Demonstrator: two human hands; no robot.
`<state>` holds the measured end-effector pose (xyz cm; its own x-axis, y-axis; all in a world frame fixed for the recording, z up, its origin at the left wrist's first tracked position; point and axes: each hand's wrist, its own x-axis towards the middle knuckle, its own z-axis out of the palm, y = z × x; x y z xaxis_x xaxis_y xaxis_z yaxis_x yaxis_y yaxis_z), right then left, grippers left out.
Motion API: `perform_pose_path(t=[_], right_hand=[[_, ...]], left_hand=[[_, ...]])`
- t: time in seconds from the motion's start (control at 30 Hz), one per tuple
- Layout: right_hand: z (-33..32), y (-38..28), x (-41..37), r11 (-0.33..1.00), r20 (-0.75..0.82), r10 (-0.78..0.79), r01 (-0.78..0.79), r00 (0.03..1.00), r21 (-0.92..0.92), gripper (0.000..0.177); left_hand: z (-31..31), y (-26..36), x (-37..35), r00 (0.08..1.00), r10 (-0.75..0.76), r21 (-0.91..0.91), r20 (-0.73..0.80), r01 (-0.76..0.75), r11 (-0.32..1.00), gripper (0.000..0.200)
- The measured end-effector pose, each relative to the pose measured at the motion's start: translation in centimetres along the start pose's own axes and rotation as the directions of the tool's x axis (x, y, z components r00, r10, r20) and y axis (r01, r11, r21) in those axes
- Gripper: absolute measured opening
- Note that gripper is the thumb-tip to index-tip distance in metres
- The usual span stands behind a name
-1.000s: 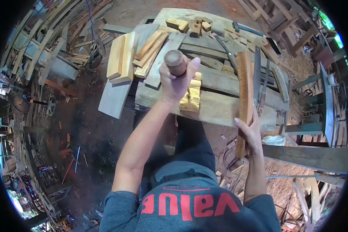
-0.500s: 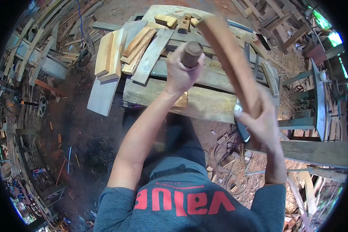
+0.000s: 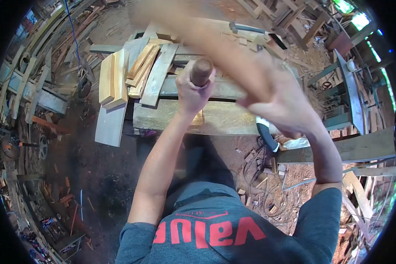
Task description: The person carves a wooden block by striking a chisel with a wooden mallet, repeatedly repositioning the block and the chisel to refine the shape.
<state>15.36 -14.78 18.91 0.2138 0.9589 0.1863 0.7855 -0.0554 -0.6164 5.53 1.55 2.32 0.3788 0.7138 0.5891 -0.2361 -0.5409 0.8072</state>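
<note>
Two hands closed: left hand [image 3: 191, 94] grips round-ended brown wooden handle [image 3: 201, 71], end facing up, above grey-brown plank table [image 3: 226, 118]; right hand [image 3: 288, 100] grips long brown wooden bar [image 3: 222, 55], motion-blurred, slanting over table.

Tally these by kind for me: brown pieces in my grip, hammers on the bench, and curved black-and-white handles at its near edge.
Brown pieces held: 2 (round-ended piece, left hand; long blurred piece, right hand)
Hammer: 1
Curved black-and-white handle: 1
Total: 4
</note>
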Motion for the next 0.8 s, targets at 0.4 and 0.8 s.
perform_pose_path(t=[0.4,0.8], right_hand=[[0.4,-2.0,3.1,0.959,0.128,0.083,-0.044,0.988,-0.279,0.069],[3.1,-11.0,6.9,0.849,0.131,-0.340,0.363,0.931,-0.384,0.047]], left_hand=[[-2.3,-1.3,-0.4,0.989,-0.067,-0.177,-0.129,0.044,0.983,0.017],[-6.2,0.0,-0.5,0.912,-0.243,-0.308,-0.331,0.139,0.941,0.017]])
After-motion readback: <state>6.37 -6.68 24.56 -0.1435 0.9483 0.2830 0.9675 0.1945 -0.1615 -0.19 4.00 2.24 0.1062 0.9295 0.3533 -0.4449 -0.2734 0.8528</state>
